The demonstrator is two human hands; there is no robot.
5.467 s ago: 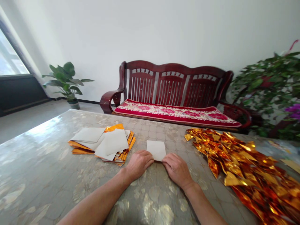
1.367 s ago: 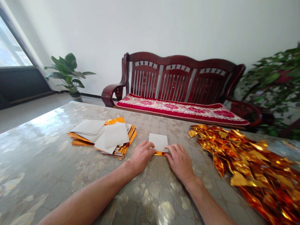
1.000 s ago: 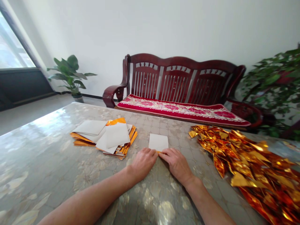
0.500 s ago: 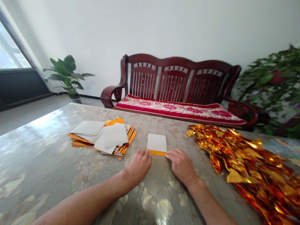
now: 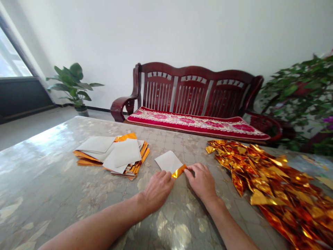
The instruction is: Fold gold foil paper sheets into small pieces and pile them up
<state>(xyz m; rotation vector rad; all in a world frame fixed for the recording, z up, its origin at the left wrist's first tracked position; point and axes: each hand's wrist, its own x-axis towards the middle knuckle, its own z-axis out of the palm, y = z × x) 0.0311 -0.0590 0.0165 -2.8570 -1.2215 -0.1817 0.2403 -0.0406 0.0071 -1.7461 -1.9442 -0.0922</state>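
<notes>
A square sheet of foil paper (image 5: 168, 161) lies turned cornerwise on the table, white side up, with a gold strip folded over along its near right edge. My left hand (image 5: 160, 187) is closed at the lower end of that strip, fingers curled down onto the paper. At the strip's upper end my right hand (image 5: 201, 180) pinches the gold corner between thumb and forefinger. To the left sits a loose stack of white-and-gold foil sheets (image 5: 122, 152). A heap of folded gold foil pieces (image 5: 270, 177) spreads along the right side.
The table (image 5: 104, 208) has a glossy, patterned cover. Behind it stands a dark red wooden bench (image 5: 192, 93) with a red floral cushion (image 5: 187, 120). A potted plant (image 5: 74, 85) is at the back left, leafy greenery (image 5: 299, 97) at the right.
The foil sheet has turned from square-on to cornerwise, its far edge swinging left. My left hand has shifted slightly right and nearer; my right hand still grips the folded strip's end.
</notes>
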